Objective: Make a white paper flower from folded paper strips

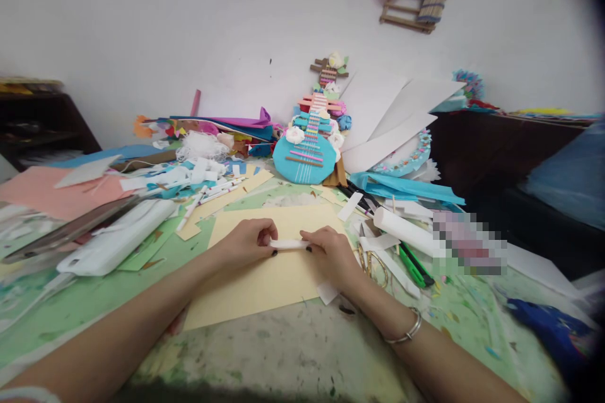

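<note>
A narrow white paper strip (290, 244), which looks rolled or folded, stretches level between my two hands. My left hand (250, 239) pinches its left end between thumb and fingers. At the other end, my right hand (333, 255) pinches it in the same way. Both hands are just over a pale yellow sheet of paper (236, 296) lying on the table. Close to my right hand are gold-handled scissors (373, 264), partly covered by white paper pieces, and a small white paper scrap (327, 293).
A green utility knife (413, 264) and a white paper roll (406, 232) lie right. A blue paper guitar (305, 160) leans at the back wall. Left are a white power bank (127, 239), a dark phone-like slab (70, 227), marker pens (208, 195) and paper scraps (189, 173).
</note>
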The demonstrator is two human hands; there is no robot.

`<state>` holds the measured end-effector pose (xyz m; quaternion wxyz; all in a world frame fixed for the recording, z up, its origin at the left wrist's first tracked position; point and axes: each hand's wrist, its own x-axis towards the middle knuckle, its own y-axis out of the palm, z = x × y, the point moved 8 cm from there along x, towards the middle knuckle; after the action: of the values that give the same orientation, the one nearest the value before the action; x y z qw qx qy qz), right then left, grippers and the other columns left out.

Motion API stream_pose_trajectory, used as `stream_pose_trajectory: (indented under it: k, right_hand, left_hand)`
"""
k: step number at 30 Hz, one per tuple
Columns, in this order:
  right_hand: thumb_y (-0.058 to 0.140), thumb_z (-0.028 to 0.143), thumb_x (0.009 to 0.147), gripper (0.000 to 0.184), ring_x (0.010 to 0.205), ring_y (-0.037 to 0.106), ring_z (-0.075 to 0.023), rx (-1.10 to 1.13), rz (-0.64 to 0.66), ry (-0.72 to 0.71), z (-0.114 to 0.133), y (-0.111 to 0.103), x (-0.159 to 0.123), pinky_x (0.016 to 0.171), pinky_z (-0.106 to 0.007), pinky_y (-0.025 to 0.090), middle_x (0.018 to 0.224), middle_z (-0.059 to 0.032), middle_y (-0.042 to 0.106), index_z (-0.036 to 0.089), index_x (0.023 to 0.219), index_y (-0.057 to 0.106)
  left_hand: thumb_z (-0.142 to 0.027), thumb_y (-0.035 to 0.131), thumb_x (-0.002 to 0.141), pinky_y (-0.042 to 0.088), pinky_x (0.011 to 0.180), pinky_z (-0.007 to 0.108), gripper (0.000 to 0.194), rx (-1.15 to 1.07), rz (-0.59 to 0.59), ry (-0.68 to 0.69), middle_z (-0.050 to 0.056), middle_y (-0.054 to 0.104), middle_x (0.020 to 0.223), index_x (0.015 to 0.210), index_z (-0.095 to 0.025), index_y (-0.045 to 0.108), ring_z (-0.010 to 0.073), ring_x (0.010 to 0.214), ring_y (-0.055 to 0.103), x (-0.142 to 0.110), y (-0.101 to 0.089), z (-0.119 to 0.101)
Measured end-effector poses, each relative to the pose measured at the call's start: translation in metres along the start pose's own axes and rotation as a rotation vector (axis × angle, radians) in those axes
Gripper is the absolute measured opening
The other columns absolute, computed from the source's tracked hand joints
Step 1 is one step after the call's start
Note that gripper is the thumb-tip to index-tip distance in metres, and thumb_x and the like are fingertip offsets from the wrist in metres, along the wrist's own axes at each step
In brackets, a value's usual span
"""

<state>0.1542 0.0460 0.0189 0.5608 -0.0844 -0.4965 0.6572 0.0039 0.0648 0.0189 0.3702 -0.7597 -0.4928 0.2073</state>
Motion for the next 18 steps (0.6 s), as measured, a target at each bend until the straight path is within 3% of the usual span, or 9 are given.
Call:
stream_pose_trajectory:
  k: [5, 12, 18]
  right_hand:
    - [0.052, 0.003, 0.074, 0.034, 0.077, 0.061, -0.0148, 0.053, -0.003, -0.023, 0.003, -0.001, 0.001, 0.071, -0.027, 0.049, 0.084, -0.0014, 0.071, 0.025, 0.094, 0.07]
    - [0.051, 0.009, 0.079, 0.029, 0.079, 0.062, -0.0149, 0.061, 0.04, -0.066, 0.014, 0.003, 0.003, 0.072, -0.027, 0.049, 0.087, 0.0004, 0.071, 0.028, 0.088, 0.071]
    - [0.054, 0.006, 0.074, 0.028, 0.074, 0.061, -0.0149, 0.076, 0.032, -0.015, 0.016, 0.001, 0.004, 0.069, -0.027, 0.048, 0.079, -0.0002, 0.07, 0.025, 0.085, 0.071]
  left_hand:
    - [-0.016, 0.054, 0.06, 0.035, 0.054, 0.021, 0.011, 0.003, -0.073, 0.066, -0.001, 0.049, 0.073, 0.07, -0.016, 0.056, 0.0099, 0.058, 0.046, 0.001, -0.002, -0.006]
    - [-0.026, 0.055, 0.068, 0.03, 0.051, 0.022, 0.01, 0.032, -0.066, 0.073, -0.003, 0.049, 0.059, 0.072, -0.017, 0.054, 0.0117, 0.056, 0.045, -0.001, 0.007, -0.01]
    - [-0.021, 0.054, 0.071, 0.035, 0.06, 0.025, 0.009, 0.12, -0.145, 0.136, 0.002, 0.058, 0.073, 0.078, -0.016, 0.057, 0.0148, 0.068, 0.049, -0.002, 0.013, -0.021]
